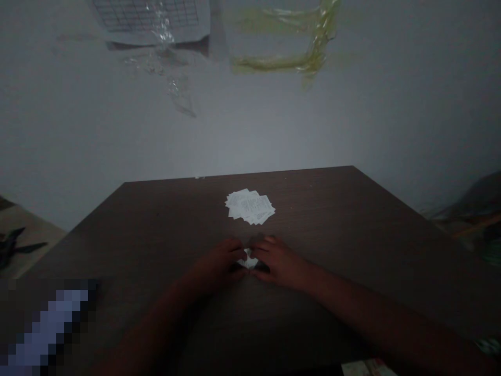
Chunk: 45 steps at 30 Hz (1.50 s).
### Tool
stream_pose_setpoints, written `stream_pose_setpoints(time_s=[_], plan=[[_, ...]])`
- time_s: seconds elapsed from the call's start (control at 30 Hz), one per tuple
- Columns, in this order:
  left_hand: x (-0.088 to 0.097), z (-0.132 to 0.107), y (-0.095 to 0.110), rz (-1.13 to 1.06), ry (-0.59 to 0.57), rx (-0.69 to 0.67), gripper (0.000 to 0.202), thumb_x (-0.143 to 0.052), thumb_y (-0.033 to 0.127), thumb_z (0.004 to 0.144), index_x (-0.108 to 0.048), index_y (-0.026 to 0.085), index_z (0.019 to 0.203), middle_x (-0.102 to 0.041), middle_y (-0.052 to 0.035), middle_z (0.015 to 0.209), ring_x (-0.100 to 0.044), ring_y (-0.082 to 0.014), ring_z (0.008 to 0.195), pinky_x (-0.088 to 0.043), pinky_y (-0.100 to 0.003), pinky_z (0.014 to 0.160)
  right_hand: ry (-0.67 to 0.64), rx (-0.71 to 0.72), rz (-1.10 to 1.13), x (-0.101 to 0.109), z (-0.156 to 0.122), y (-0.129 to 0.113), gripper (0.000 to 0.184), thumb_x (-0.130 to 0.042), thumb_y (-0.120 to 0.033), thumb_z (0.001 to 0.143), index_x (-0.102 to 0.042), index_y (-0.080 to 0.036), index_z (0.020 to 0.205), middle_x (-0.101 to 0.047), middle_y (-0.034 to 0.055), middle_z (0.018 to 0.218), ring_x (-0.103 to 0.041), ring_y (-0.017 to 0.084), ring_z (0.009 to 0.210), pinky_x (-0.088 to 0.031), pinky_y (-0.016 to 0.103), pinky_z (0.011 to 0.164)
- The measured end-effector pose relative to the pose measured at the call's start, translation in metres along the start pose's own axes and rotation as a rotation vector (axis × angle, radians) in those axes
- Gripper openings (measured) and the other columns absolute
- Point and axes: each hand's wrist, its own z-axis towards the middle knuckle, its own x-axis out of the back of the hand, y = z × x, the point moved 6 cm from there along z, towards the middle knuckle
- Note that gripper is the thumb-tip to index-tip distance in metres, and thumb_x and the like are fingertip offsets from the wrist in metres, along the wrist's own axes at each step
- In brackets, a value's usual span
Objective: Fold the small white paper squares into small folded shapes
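A small piece of white paper [249,259] lies between my two hands at the middle of the dark wooden table [329,224]. My left hand [230,257] has its curled fingers and thumb at the paper's left side. From the right, my right hand [272,258] closes on the same paper, fingers above and thumb below. Both hands cover most of the sheet, so its full shape is hidden. Just beyond them sits a loose, fanned-out pile of white printed paper slips [250,206], touched by neither hand.
A pale wall [250,125] rises behind the table, with a taped gridded sheet [152,21] and yellowed tape [282,62] on it. A pixelated patch [47,329] covers the lower left. Dark objects [15,245] lie beyond the table's left edge.
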Motion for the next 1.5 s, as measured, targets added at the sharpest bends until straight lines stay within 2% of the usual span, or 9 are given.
stream_pose_setpoints(time_s=[0.2, 0.37, 0.53, 0.77, 0.97, 1.07, 1.3, 1.37, 1.5], plan=[[-0.001, 0.003, 0.002, 0.009, 0.019, -0.043, 0.014, -0.078, 0.020, 0.114, -0.088, 0.030, 0.116, -0.088, -0.0065, 0.125, -0.082, -0.0306, 0.119, -0.066, -0.042, 0.110, 0.029, 0.022, 0.010, 0.007, -0.001, -0.003, 0.007, -0.083, -0.031, 0.126, -0.085, -0.025, 0.128, -0.092, 0.0094, 0.123, -0.082, 0.030, 0.114, -0.067, 0.050, 0.110], [0.000, 0.005, 0.001, 0.075, 0.067, -0.025, 0.018, -0.074, 0.019, 0.118, -0.089, 0.025, 0.109, -0.088, -0.0083, 0.116, -0.083, -0.0291, 0.111, -0.066, -0.040, 0.101, 0.107, 0.097, -0.019, 0.009, -0.004, -0.007, 0.009, -0.079, -0.030, 0.126, -0.085, -0.024, 0.127, -0.090, 0.0095, 0.115, -0.081, 0.030, 0.109, -0.067, 0.048, 0.109], [0.003, 0.000, 0.015, 0.094, 0.135, -0.043, 0.023, -0.074, 0.009, 0.112, -0.090, 0.025, 0.117, -0.092, -0.0071, 0.119, -0.086, -0.0296, 0.115, -0.068, -0.042, 0.107, 0.241, 0.174, -0.120, 0.009, -0.007, -0.010, 0.003, -0.082, -0.020, 0.121, -0.084, -0.021, 0.121, -0.086, 0.0067, 0.105, -0.077, 0.027, 0.100, -0.063, 0.043, 0.095], [0.002, 0.002, 0.037, 0.295, 0.255, -0.032, 0.024, -0.081, 0.001, 0.093, -0.076, 0.025, 0.095, -0.086, -0.0048, 0.105, -0.083, -0.0287, 0.102, -0.064, -0.039, 0.097, 0.329, 0.185, -0.183, 0.010, -0.009, -0.022, 0.017, -0.081, -0.020, 0.120, -0.080, -0.026, 0.104, -0.080, 0.0037, 0.094, -0.068, 0.026, 0.088, -0.059, 0.042, 0.085], [0.000, 0.002, 0.054, 0.377, 0.274, -0.044, 0.023, -0.080, 0.003, 0.095, -0.072, 0.025, 0.090, -0.079, -0.0048, 0.100, -0.077, -0.0291, 0.098, -0.061, -0.043, 0.095, 0.431, 0.201, -0.158, 0.019, -0.010, -0.036, 0.024, -0.070, -0.017, 0.123, -0.080, -0.024, 0.102, -0.077, 0.0041, 0.089, -0.067, 0.025, 0.085, -0.061, 0.041, 0.084], [0.007, 0.000, 0.046, 0.366, 0.293, -0.039, 0.025, -0.081, 0.005, 0.097, -0.069, 0.025, 0.089, -0.077, -0.0041, 0.099, -0.075, -0.0285, 0.098, -0.059, -0.043, 0.096, 0.490, 0.202, -0.119, 0.031, -0.013, -0.039, 0.028, -0.065, -0.015, 0.125, -0.081, -0.024, 0.103, -0.080, 0.0049, 0.089, -0.070, 0.025, 0.084, -0.063, 0.041, 0.082], [0.049, -0.009, -0.021, 0.283, 0.413, 0.138, 0.023, -0.076, 0.013, 0.097, -0.062, 0.027, 0.084, -0.073, -0.0021, 0.094, -0.072, -0.0263, 0.089, -0.059, -0.038, 0.086, 0.616, 0.161, -0.048, 0.061, -0.021, -0.021, 0.027, -0.062, -0.018, 0.129, -0.085, -0.025, 0.115, -0.085, 0.0045, 0.094, -0.077, 0.023, 0.082, -0.070, 0.041, 0.086], [0.049, -0.009, -0.020, 0.274, 0.425, 0.117, 0.017, -0.076, 0.017, 0.100, -0.067, 0.027, 0.089, -0.076, -0.0026, 0.098, -0.075, -0.0267, 0.093, -0.063, -0.039, 0.090, 0.610, 0.161, -0.033, 0.061, -0.019, -0.018, 0.025, -0.064, -0.018, 0.129, -0.085, -0.025, 0.115, -0.087, 0.0049, 0.095, -0.079, 0.023, 0.083, -0.070, 0.040, 0.085], [0.029, -0.006, 0.019, 0.244, 0.474, -0.074, 0.019, -0.076, 0.011, 0.106, -0.079, 0.028, 0.113, -0.086, -0.0062, 0.113, -0.083, -0.0295, 0.104, -0.069, -0.043, 0.099, 0.561, 0.156, -0.029, 0.053, -0.014, -0.022, 0.021, -0.071, -0.017, 0.128, -0.084, -0.025, 0.113, -0.088, 0.0048, 0.098, -0.082, 0.023, 0.087, -0.071, 0.039, 0.085]])
